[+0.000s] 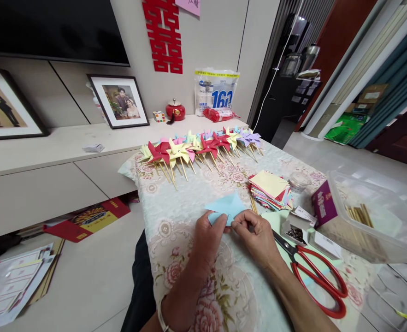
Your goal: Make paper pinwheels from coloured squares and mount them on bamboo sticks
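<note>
While both hands meet at the near middle of the desk (189, 193), the light blue paper (226, 207) sits right at their fingertips and fans out just beyond them, away from the person. In the head view, the left hand (208, 237) pinches the paper's near left edge between thumb and fingers, and the right hand (255, 235) is closed on the near right edge, so neither is nearer: the sheet is shared between them. Its long axis runs left to right across the fingertips, with a peak pointing away. The paper looks thin and partly folded, a pale blue triangular shape with a smaller folded flap by the left thumb. Just right of the right hand lie red-handled scissors (315, 276), blades pointing toward the hands, and beyond that hand a stack of coloured paper squares (270, 189). Well beyond both hands, a row of finished pinwheels (203, 147) lies across the far end.
</note>
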{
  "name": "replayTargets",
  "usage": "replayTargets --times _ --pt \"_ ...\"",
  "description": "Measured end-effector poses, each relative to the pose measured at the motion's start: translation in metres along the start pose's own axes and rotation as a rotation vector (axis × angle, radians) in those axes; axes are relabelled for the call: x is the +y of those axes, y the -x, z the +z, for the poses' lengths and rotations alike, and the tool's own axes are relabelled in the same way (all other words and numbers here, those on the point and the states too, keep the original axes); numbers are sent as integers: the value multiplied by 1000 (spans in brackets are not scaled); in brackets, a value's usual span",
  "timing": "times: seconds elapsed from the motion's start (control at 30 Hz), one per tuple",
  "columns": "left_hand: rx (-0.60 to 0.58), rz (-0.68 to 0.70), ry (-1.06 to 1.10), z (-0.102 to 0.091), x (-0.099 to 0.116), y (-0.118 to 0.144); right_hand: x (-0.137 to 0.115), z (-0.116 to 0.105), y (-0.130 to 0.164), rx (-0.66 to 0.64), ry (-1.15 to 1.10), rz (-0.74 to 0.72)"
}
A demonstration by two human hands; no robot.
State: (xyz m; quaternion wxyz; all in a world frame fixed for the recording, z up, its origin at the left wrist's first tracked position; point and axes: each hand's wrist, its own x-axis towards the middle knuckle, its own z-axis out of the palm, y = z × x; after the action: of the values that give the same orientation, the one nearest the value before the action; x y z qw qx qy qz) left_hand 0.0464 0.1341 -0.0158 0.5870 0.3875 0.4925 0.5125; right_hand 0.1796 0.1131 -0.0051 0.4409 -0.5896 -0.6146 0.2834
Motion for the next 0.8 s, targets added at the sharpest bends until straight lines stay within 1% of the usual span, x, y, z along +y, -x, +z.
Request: replayTargets --times 0.17,0.3,0.47,0.63,0.8 --pt "-7 40 -153 -2 4 2 -1 -1 0 -19 -12 62" --pt "4 66 -216 -2 3 2 -1 0 0 -16 -16 84" --pt "-4 74 -209 -3 0 1 -2 1 -1 2 -37 85" --pt "-16 120 -210 -2 -7 -1 -1 1 0 5 -42 80" --pt "13 102 -226 -1 -6 -1 -2 1 0 2 -44 73"
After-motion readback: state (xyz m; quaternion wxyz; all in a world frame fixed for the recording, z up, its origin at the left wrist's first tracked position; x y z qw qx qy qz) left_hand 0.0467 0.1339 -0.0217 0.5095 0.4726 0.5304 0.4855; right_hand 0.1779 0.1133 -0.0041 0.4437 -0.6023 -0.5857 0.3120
